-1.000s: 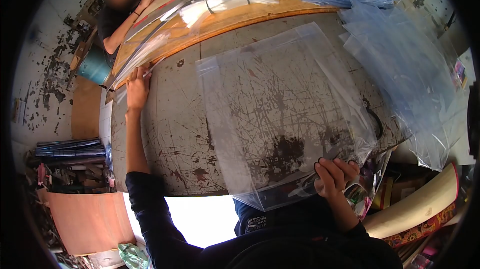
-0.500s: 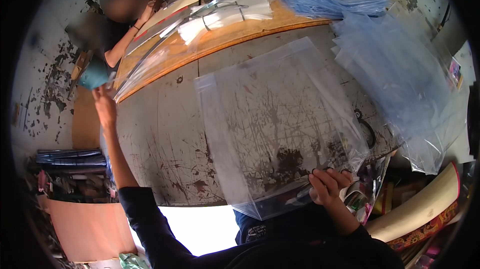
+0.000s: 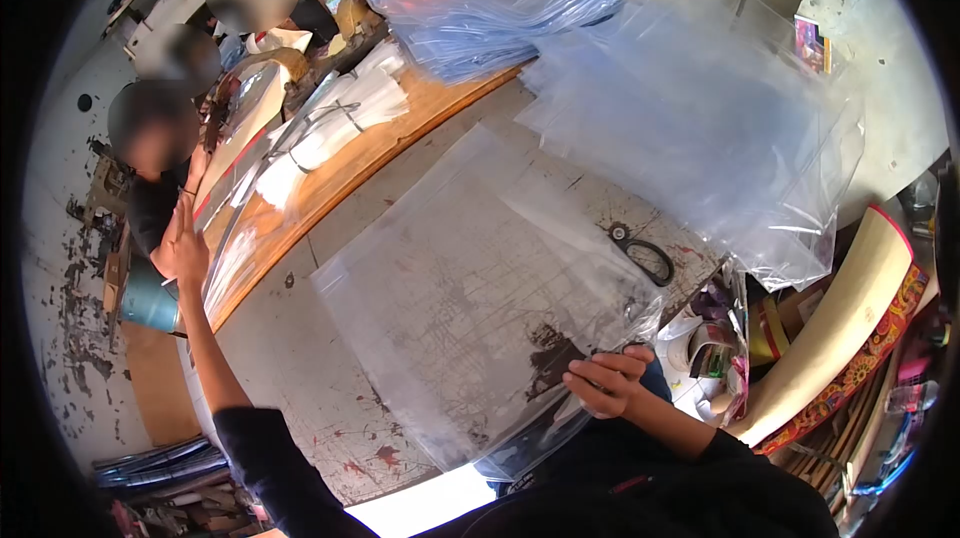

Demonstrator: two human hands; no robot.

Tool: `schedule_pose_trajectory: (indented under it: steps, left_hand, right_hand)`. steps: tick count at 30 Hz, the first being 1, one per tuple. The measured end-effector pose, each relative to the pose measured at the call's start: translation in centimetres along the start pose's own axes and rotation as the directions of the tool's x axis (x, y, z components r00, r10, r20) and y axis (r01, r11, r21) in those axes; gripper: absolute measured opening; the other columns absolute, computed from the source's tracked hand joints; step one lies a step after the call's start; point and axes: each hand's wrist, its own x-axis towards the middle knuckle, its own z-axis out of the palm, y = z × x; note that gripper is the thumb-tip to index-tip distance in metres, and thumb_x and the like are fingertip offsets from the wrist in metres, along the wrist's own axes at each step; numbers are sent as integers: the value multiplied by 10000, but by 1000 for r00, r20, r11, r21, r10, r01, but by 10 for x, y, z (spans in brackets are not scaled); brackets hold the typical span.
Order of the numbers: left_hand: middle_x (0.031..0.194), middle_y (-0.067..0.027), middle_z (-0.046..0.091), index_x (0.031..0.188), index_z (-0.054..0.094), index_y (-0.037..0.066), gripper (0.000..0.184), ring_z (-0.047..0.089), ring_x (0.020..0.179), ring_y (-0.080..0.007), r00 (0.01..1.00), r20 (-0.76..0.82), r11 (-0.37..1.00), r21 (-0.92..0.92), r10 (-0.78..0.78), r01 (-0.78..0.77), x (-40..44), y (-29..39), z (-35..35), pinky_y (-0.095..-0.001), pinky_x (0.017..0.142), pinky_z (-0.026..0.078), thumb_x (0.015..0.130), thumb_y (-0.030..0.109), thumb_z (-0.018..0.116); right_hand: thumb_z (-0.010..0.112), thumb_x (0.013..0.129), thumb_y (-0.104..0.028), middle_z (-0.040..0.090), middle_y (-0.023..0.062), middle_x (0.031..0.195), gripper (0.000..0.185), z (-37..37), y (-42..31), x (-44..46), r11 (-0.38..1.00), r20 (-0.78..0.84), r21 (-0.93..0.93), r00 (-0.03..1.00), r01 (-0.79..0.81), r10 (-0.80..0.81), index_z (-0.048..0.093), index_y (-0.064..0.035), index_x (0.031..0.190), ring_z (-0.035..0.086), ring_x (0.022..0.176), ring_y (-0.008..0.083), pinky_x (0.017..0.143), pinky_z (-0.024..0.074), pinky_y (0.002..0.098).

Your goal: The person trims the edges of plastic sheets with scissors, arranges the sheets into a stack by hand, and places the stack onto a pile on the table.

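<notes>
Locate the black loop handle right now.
In the head view, the black loop handle lies right of centre, between the clear sheet and the bluish plastic pile.

A clear plastic sheet (image 3: 440,278) lies on a scratched desk (image 3: 265,368), its near edge at the right hand (image 3: 608,381); black-handled scissors (image 3: 645,258) rest just beside it.

A clear, creased plastic sheet (image 3: 450,288) is spread askew across the table (image 3: 290,378), its near end hung over the near edge and held in the right grip (image 3: 608,380).
</notes>
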Motion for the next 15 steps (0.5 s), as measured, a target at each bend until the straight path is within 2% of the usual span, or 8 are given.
schedule_pose_trajectory:
  steps: [3,5,7,9,11,12,13,15]
  left_hand:
    - [1413,-142,256,1353,306,88,557,195,1318,-319,997,-47,998,-15,65,-66,-47,76,-29,-473,1046,192,831,26,491]
    - [1431,-133,220,1357,307,103,541,170,1331,-300,995,26,959,-269,100,-89,-83,151,-71,-487,1059,137,855,107,509]
    - [1444,-123,188,1357,312,106,536,160,1335,-295,957,234,973,-194,174,-129,-119,214,-108,-504,1057,136,863,162,512]
    - [1450,-117,173,1353,325,109,523,109,1347,-292,887,347,932,-300,305,-203,-144,262,-123,-504,1067,84,901,358,411]
    - [1455,-122,152,1352,339,151,569,84,1345,-329,807,427,873,-442,407,-206,-166,288,-120,-561,1046,50,863,416,457]
    - [1455,-122,152,1352,339,151,569,84,1345,-329,814,427,876,-442,394,-193,-170,296,-118,-561,1046,50,863,416,457]
    - [1455,-119,152,1348,347,190,592,91,1340,-346,812,451,895,-407,372,-184,-174,302,-118,-587,1032,61,836,454,484]
    - [1455,-116,152,1344,355,229,616,97,1335,-363,801,485,914,-366,350,-178,-178,301,-116,-612,1017,71,809,491,510]
  right_hand:
    - [557,757,-195,628,-72,931,137,-4,-2,3,1000,15,27,1000,15,-16,642,-210,863,494,868,94,899,234,321]
    - [545,757,-169,633,-62,943,209,-17,-10,15,994,234,22,967,-109,101,647,-175,939,495,870,103,907,228,325]
    - [525,759,-125,624,-29,1009,273,-25,-20,25,991,313,49,944,-127,106,637,-140,1008,512,930,127,933,237,325]
    - [516,756,-105,582,21,1115,310,-27,-30,33,975,534,183,845,-129,12,613,-107,1051,512,1021,165,968,269,359]
    - [521,751,-98,557,49,1149,325,-22,-41,50,944,617,299,783,-141,-79,601,-93,1065,502,1056,195,978,281,380]
    - [526,745,-92,532,77,1183,340,-22,-42,59,900,680,400,715,-173,-165,589,-79,1080,491,1091,225,987,294,402]
    - [526,745,-92,532,77,1183,340,-26,-37,67,898,683,407,709,-169,-176,589,-79,1080,491,1091,225,987,294,402]
    - [581,736,-151,509,130,1186,377,-34,-24,88,805,771,480,606,-350,-196,570,-75,1105,484,1080,288,987,294,453]
